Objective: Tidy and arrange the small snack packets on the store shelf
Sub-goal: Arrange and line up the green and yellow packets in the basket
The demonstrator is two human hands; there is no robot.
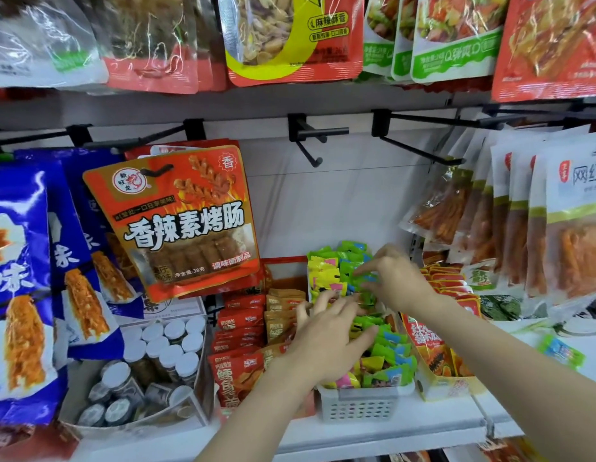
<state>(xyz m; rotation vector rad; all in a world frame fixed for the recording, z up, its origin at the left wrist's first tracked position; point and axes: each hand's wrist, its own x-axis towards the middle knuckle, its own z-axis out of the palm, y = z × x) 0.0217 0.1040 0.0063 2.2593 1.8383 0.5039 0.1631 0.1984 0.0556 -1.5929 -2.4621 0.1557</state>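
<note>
Small green, blue and yellow snack packets (386, 358) fill a white slotted basket (356, 406) on the shelf. Some stand upright in a row at the back (326, 271), others lie loose in front. My left hand (326, 341) lies over the loose packets with fingers spread, touching them. My right hand (395, 278) reaches into the back of the basket, and its fingertips pinch green packets in the upright row. One stray green-blue packet (561, 351) lies on the shelf at the right.
Red and orange packet boxes (243, 331) stand left of the basket, a box of jars (156, 361) further left, an orange snack box (436, 358) to the right. Bags hang from black hooks (310, 141) above. The white shelf edge (373, 435) runs in front.
</note>
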